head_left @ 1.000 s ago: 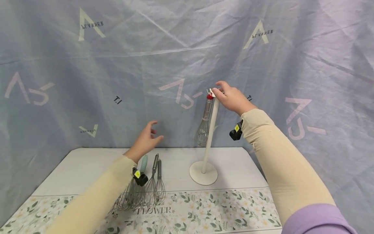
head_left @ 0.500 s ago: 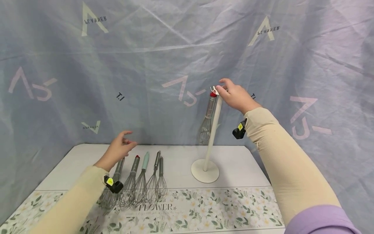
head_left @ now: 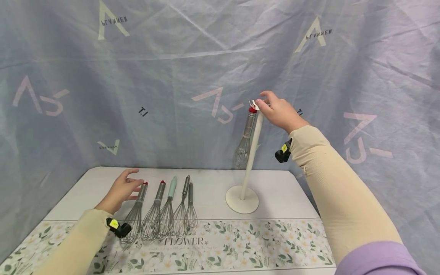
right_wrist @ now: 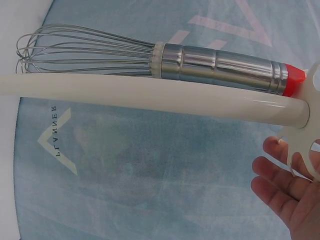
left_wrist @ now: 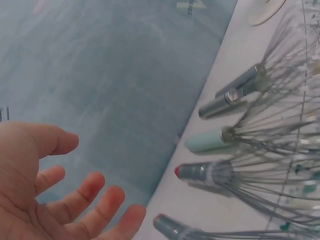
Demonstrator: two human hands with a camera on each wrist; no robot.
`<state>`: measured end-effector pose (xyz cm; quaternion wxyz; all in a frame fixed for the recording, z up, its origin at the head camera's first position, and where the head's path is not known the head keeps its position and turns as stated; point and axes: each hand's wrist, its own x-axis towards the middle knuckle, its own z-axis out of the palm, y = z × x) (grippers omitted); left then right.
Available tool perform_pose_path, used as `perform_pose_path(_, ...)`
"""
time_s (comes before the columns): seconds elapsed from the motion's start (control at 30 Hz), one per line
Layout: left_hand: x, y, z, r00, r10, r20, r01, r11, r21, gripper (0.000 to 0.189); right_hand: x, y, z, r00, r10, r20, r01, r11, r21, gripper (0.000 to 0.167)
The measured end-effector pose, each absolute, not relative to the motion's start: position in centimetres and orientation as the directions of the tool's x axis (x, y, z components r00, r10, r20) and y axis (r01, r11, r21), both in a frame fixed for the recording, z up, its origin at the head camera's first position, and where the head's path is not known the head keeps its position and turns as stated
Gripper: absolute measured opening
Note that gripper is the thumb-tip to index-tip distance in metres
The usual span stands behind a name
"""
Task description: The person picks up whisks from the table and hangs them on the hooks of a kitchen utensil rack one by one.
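My left hand (head_left: 121, 191) is beside the handle of the leftmost whisk (head_left: 136, 214), its fingers loosely bent and apart. In the left wrist view, nothing lies between the thumb and fingers (left_wrist: 90, 192). My right hand (head_left: 280, 113) holds the hooked top (right_wrist: 301, 142) of a white stand (head_left: 252, 147), thumb on the near side and fingers around its rim. One steel whisk (right_wrist: 220, 67) with a red end cap hangs from a hook there, handle up. The stand's round base (head_left: 242, 199) rests on the white table.
Right of the leftmost whisk lie a red-tipped whisk (head_left: 156, 210), a mint-handled whisk (head_left: 172, 191) and two slimmer steel whisks (head_left: 186, 187), wires toward me. A floral mat strip (head_left: 261, 244) covers the table's front. A grey-blue curtain (head_left: 192, 130) hangs close behind the table.
My left hand has moved left and down from over the middle whisks to the leftmost whisk's handle. My right hand stays at the stand's top, and the hung whisk keeps its place.
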<state>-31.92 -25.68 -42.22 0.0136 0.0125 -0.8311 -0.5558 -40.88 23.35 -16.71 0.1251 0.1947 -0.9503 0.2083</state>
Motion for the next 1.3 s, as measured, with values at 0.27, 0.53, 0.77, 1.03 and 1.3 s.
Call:
perform_pose_path(0.27, -31.5, -26.9, -44.2, -0.994, -0.086, -0.066, -0.092, 0.343, 0.935, 0.081, -41.1, 23.5, -16.8, -0.893, -0.315, 0.322, -0.421, 0.838, -0.348, 0.08)
perform_pose_path(0.53, -31.7, -28.3, -45.7, -0.985, -0.097, -0.142, -0.164, 0.3, 0.94, 0.082, -41.0, 23.5, -17.0, -0.898, -0.302, 0.32, -0.409, 0.842, -0.353, 0.081)
perform_pose_path(0.77, -31.8, -28.9, -46.6, -0.976, -0.079, -0.205, -0.219, 0.285, 0.933, 0.088, -41.1, 23.5, -16.8, -0.898, -0.311, 0.311, -0.412, 0.842, -0.348, 0.081)
perform_pose_path(1.03, -32.1, -29.4, -47.4, -0.972, -0.086, -0.22, -0.235, 0.266, 0.935, 0.088, -41.0, 23.3, -16.8, -0.896, -0.314, 0.313, -0.417, 0.837, -0.353, 0.079)
perform_pose_path(1.3, -32.4, -29.7, -48.5, -0.959, -0.109, -0.262, -0.281, 0.258, 0.924, 0.084, -40.9, 23.2, -16.7, -0.894, -0.314, 0.32, -0.418, 0.841, -0.344, 0.079)
